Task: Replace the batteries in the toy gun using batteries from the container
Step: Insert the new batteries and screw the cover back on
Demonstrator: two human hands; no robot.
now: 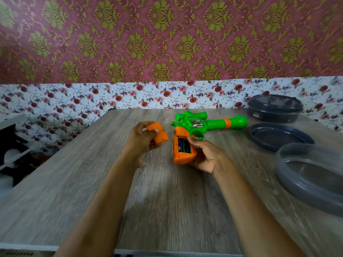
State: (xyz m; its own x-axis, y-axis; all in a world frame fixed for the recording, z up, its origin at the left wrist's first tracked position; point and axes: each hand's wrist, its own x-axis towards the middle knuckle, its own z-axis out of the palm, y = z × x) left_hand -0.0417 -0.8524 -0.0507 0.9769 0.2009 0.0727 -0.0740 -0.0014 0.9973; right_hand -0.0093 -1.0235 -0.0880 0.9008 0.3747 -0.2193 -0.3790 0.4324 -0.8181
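Observation:
A green toy gun [209, 123] with an orange grip lies on the wooden table [167, 201], barrel pointing right. My right hand [206, 156] holds the orange grip from the right side. The grip's battery compartment [182, 146] is uncovered and batteries sit inside it. My left hand [143, 138] is to the left of the gun and holds the removed orange battery cover [159, 134] above the table. A dark lidded container [274, 108] stands at the back right; its contents are hidden.
A dark round lid or dish [278, 136] lies right of the gun. A larger grey translucent round container [311, 179] sits at the right edge. A floral-papered wall rises behind the table. The table's left edge drops to dark shelving [11, 145].

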